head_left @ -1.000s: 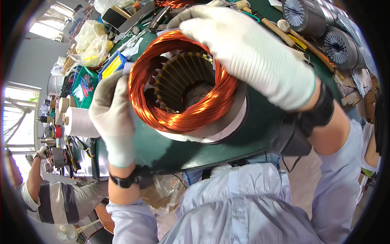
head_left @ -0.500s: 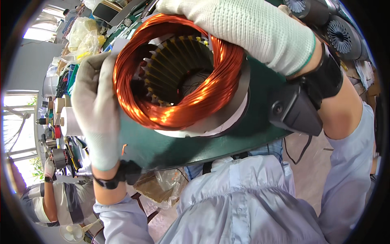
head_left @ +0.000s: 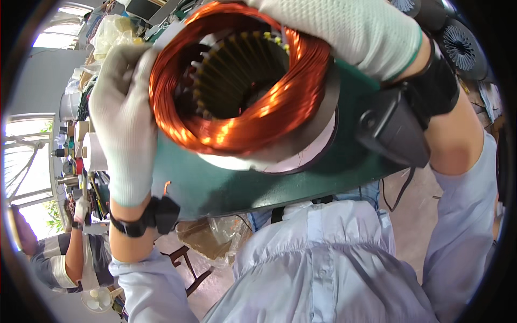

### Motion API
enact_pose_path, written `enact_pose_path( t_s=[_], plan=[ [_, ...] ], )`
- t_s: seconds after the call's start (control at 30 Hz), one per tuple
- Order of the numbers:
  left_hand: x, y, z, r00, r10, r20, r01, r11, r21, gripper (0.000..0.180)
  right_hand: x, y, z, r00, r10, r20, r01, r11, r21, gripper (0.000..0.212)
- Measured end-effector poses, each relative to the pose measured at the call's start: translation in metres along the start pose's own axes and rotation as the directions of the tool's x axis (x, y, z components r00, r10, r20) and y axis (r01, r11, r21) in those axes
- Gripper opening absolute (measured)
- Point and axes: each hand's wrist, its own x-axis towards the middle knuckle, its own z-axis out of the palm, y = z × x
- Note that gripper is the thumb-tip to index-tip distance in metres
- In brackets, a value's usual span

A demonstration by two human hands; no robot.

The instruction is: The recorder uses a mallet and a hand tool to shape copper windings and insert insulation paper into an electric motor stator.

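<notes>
A motor stator [head_left: 323,118] with a thick ring of copper winding [head_left: 231,134] is over the green table [head_left: 215,196]. Its slotted bore faces up toward me, with yellowish strips along the slots and small pale ends at the rim. My left hand [head_left: 125,121], in a white knit glove, is curled against the winding's left side, its fingertips partly hidden. Across the far right of the ring lies my gloved right hand [head_left: 350,37]; its fingers run out past the top edge, so their grip is hidden. Beneath the stator a round pale surface [head_left: 312,153] shows.
More cylindrical stator cores [head_left: 460,46] are at the far right. White spools [head_left: 96,152], tools and plastic bags [head_left: 112,35] crowd the left. A co-worker [head_left: 75,258] is at the far left. Below the table's near edge sits a cardboard box [head_left: 202,239].
The stator appears slightly higher in view, and both my hands have shifted with it. My left hand stays against the winding. The co-worker's arm has moved a little.
</notes>
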Motion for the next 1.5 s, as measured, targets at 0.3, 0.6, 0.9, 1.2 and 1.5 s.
enact_pose_path(
  t_s=[0.3,0.6,0.9,1.2,1.5],
  plan=[
    [0.002,0.001,-0.007,0.987,-0.084,0.137,0.072,0.993,0.094,0.018,0.0,-0.002,0.0,0.995,-0.089,-0.052,0.088,0.996,-0.027,0.016],
    [0.006,0.009,-0.02,0.967,-0.154,0.203,0.127,0.982,0.14,0.017,0.001,0.014,0.01,0.995,-0.083,-0.06,0.081,0.996,-0.035,0.016],
    [0.006,0.007,-0.028,0.967,-0.134,0.215,0.099,0.981,0.166,0.02,0.008,0.001,0.003,0.994,0.085,0.062,-0.091,0.991,0.101,0.016],
    [0.021,0.02,-0.024,0.913,-0.225,0.34,0.177,0.97,0.167,0.019,0.004,-0.003,-0.007,0.999,0.018,0.031,-0.022,0.992,0.121,0.019],
    [0.044,0.006,-0.034,0.896,-0.12,0.427,0.044,0.982,0.186,0.02,0.009,0.006,0.002,0.997,0.029,0.071,-0.038,0.992,0.119,0.018]
  ],
)
